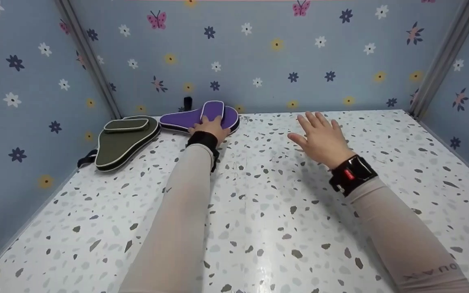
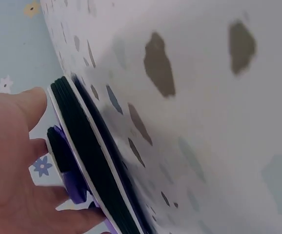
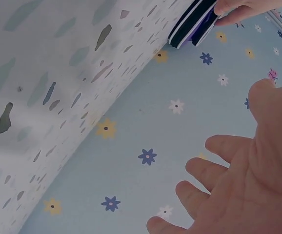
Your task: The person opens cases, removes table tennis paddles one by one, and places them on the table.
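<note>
A purple paddle-shaped case (image 1: 181, 119) with white piping lies at the back of the table, its narrow end to the left. The left hand (image 1: 213, 129) rests on its wide end with fingers spread over the raised pocket. In the left wrist view, that hand (image 2: 19, 165) lies along the dark zipped edge of the case (image 2: 90, 146). Spread and holding nothing, the right hand (image 1: 322, 140) hovers over the table to the right of the case; its fingers also show in the right wrist view, where the hand (image 3: 243, 170) touches nothing.
An olive green case (image 1: 120, 142) with white piping and a black strap lies left of the purple one, beside the left wall. The speckled white table (image 1: 259, 211) is bordered by blue flowered panels (image 1: 275, 61) at the back and sides, with grey posts at the corners.
</note>
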### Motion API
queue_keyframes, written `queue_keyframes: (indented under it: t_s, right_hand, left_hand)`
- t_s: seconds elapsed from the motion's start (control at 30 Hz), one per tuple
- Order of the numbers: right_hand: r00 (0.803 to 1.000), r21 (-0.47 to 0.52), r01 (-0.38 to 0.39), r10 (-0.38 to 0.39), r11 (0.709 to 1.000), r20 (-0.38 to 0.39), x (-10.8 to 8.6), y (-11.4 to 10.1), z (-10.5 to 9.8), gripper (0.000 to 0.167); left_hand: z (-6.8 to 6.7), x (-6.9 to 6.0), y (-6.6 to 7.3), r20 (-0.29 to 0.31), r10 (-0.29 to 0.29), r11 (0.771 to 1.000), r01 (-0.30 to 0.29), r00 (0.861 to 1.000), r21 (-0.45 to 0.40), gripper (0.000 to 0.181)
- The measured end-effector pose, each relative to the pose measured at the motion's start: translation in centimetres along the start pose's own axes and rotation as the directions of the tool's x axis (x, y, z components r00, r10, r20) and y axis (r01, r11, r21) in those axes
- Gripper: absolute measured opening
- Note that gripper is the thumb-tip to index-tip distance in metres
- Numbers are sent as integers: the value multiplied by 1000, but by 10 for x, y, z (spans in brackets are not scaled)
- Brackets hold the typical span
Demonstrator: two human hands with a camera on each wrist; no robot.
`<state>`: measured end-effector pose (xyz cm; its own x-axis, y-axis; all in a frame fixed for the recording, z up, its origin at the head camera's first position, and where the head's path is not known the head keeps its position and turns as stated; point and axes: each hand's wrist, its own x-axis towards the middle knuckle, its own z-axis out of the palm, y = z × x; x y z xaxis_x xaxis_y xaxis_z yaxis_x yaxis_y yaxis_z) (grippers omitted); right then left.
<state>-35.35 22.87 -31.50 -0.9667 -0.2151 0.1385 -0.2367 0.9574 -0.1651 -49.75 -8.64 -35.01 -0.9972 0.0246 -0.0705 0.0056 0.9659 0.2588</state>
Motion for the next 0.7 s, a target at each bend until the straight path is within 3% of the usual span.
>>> queue_keyframes:
  t_s: [0.1,0.17,0.27,0.4,0.7]
  right_hand:
    - [1000,1,1,-1,1000,5,0,-2,2,82]
    - [1000,-2,0,0,1000,1,1,-2,2,82]
    - [1000,1,3,-3,1000,-6,2,-2,1,82]
    - [1000,1,10,-10,1000,-9,2,-2,0,82]
    - [1000,-13,12,-12,1000,-5,0,-2,2,84]
  left_hand:
    - [4,3,-11,13,6,1000,-7,1000,25,74]
    - [3,-2,-14,7,26,999,-26,1000,38,73]
    - [-9,-30,-10,-32,66,997,-65,997,30,69]
    - [-15,-50,-8,-92,130,992,-130,987,5,66]
    - [-6,-67,-8,-102,219,976,-217,970,30,67]
